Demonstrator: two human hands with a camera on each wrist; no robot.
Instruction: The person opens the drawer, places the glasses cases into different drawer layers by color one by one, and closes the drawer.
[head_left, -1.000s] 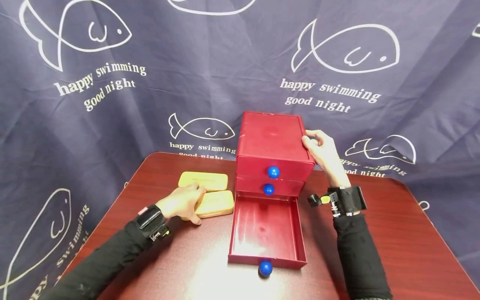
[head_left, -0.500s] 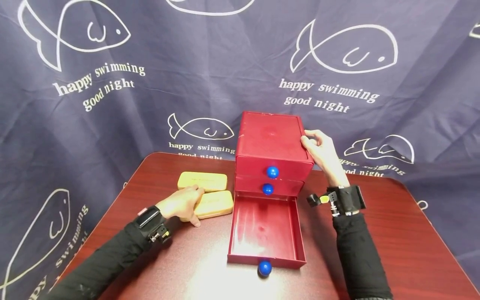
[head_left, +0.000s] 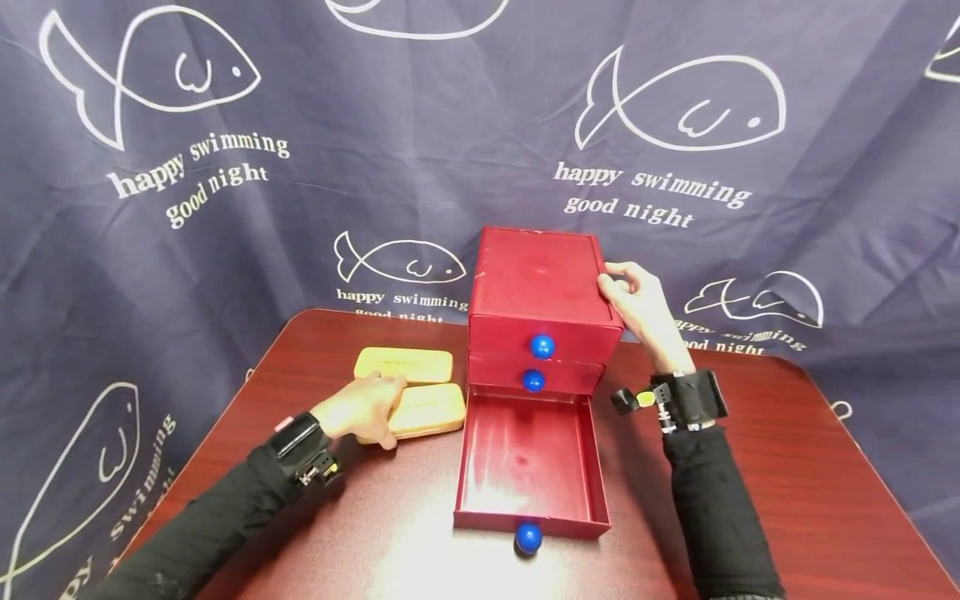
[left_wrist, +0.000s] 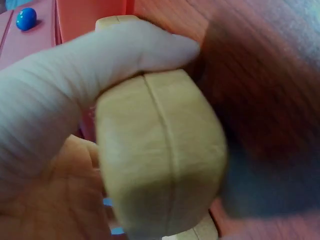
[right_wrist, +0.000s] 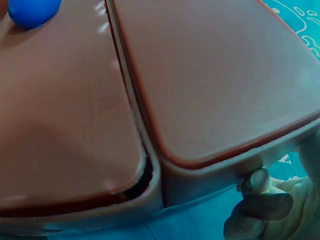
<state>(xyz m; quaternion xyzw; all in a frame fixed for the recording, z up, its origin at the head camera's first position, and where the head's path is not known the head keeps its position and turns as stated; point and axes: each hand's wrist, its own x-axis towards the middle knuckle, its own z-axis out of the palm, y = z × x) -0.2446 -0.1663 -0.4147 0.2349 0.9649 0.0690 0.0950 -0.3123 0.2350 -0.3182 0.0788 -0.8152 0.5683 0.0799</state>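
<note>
My left hand (head_left: 366,408) grips the nearer of two yellow glasses cases (head_left: 429,408) by its left end, thumb along the near side and fingers over the far side. In the left wrist view this glasses case (left_wrist: 162,150) shows a rounded end with a seam. Just behind it lies the other yellow case (head_left: 405,364). To their right stands a red drawer cabinet (head_left: 536,279) with blue knobs, its bottom drawer (head_left: 525,458) pulled out and bare inside. My right hand (head_left: 637,300) holds the cabinet's upper right edge, fingers bent against its side.
Everything stands on a reddish-brown wooden table (head_left: 765,467). The open drawer sticks out toward me, its blue knob (head_left: 528,538) in front. A dark curtain (head_left: 420,150) with white fish prints hangs behind the table.
</note>
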